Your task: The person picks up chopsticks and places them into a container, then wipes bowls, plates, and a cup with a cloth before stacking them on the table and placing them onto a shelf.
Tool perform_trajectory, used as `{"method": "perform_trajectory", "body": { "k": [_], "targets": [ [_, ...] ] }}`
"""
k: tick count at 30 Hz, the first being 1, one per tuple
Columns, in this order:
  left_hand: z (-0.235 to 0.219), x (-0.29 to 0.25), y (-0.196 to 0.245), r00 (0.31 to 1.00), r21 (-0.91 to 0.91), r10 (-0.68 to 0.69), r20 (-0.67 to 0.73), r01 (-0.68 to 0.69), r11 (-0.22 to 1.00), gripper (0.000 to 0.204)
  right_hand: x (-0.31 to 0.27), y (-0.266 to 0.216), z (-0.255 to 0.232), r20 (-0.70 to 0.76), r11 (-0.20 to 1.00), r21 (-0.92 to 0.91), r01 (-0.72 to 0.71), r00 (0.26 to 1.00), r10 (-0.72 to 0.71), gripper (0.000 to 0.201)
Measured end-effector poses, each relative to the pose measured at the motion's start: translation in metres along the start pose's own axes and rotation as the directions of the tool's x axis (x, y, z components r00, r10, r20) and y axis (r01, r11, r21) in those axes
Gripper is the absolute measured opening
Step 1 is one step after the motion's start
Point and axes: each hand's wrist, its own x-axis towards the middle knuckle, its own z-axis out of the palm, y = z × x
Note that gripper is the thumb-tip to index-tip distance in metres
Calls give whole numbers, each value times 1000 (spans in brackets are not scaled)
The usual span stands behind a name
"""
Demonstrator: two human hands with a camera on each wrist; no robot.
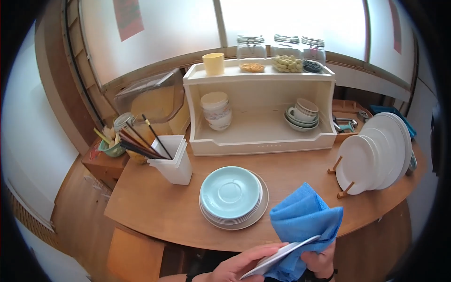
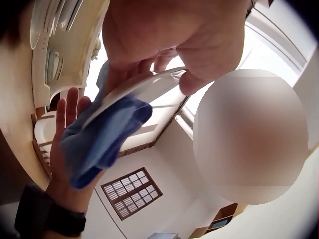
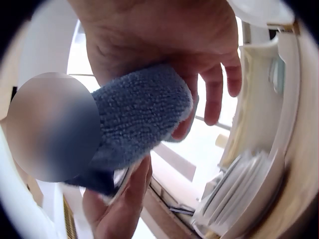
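Observation:
My left hand (image 1: 237,265) grips a small white plate (image 1: 281,257) by its edge, thumb on one face and fingers on the other. The plate is tilted at the table's front edge. My right hand (image 1: 322,261) holds a blue cloth (image 1: 305,214), which is folded around the plate's far side. In the left wrist view the cloth (image 2: 107,142) wraps the plate's rim (image 2: 149,89). In the right wrist view, two fingers of the right hand (image 3: 169,45) stick out beyond the bunched cloth (image 3: 144,109). Part of the plate is hidden under the cloth.
Left of the cloth stands a plate stack topped by a light-blue saucer (image 1: 230,192). A rack (image 1: 345,189) holds upright white plates (image 1: 359,164) at right. A white holder (image 1: 176,162) with chopsticks stands left. Behind is a cream shelf (image 1: 263,146) with bowls, cups and jars.

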Motion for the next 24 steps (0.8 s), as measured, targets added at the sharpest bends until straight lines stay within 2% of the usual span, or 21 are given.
{"method": "perform_trajectory", "body": {
  "k": [2,3,4,6,8,10,11,12,15,16,17,18,20,22,23,24],
  "targets": [
    [6,6,-5,988,139,127,88,-139,981,48,-1,-2,-5,-11,963,-191,190,981,-196,91],
    [7,10,-4,966,227,207,156,-239,944,46,-2,8,-2,-127,903,-260,342,915,-383,90],
    [7,14,-6,937,286,270,221,-327,901,46,3,7,-8,-106,902,-258,345,918,-381,90],
    [5,14,-5,902,387,289,320,-403,829,47,10,4,-14,-80,946,-124,301,947,-312,87],
    [6,16,3,886,395,360,293,-455,798,43,14,3,-12,-43,971,11,240,970,-240,83],
    [2,12,8,891,338,395,226,-452,826,36,13,6,-6,2,976,144,162,986,-164,80],
    [5,12,7,879,308,458,129,-475,825,30,9,9,-1,23,971,209,118,992,-125,79],
    [5,10,3,877,312,466,117,-478,821,30,3,12,6,45,960,271,70,995,-85,77],
    [6,3,-8,854,175,520,-20,-509,842,29,-23,27,32,113,892,445,-76,993,28,73],
    [9,3,-11,851,178,524,-25,-512,840,29,-36,33,43,136,859,498,-123,989,63,71],
    [13,5,-15,822,54,559,-106,-556,829,29,-50,38,56,158,821,545,-169,983,97,70],
    [16,7,-17,793,-68,580,-189,-599,798,29,-49,36,56,159,823,542,-169,983,97,70],
    [11,12,-20,795,-65,588,-147,-601,796,30,-35,25,55,40,920,371,-125,992,119,71],
    [6,17,-27,832,89,538,-135,-531,843,33,-26,18,46,-88,978,180,-108,988,125,72],
    [3,23,-20,822,240,565,-72,-536,809,37,-21,21,28,-161,987,139,-79,982,101,72],
    [0,25,-17,823,233,563,-68,-536,811,37,-18,17,15,-168,988,136,-76,981,99,72]
  ]
}}
